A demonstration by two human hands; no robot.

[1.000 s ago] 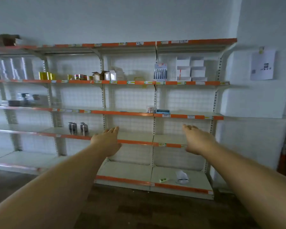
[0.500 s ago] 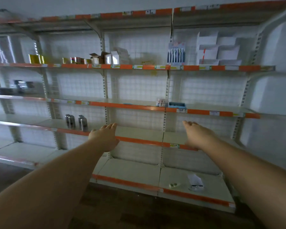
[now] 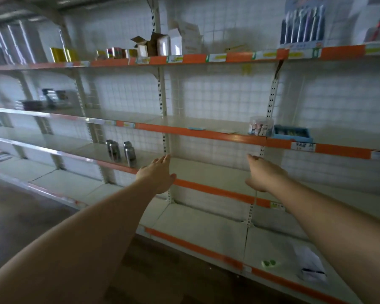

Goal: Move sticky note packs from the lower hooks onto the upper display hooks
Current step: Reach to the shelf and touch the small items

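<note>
Both bare forearms reach forward, stretched out almost straight from the bottom corners of the view. The left hand point(image 3: 157, 175) is seen from the back, fingers straight and together, thumb out to the side, holding nothing. The right hand point(image 3: 264, 174) is also empty, its fingers extended forward and slightly relaxed, the wrist level.

Shelf edging point(image 3: 206, 133) is showing orange strips; shelf boards point(image 3: 206, 172) and grid-patterned backing point(image 3: 217, 99) are showing white. 2 silver canisters point(image 3: 121, 151) are standing left of both hands. A blue tray point(image 3: 292, 133) is sitting above right.
</note>
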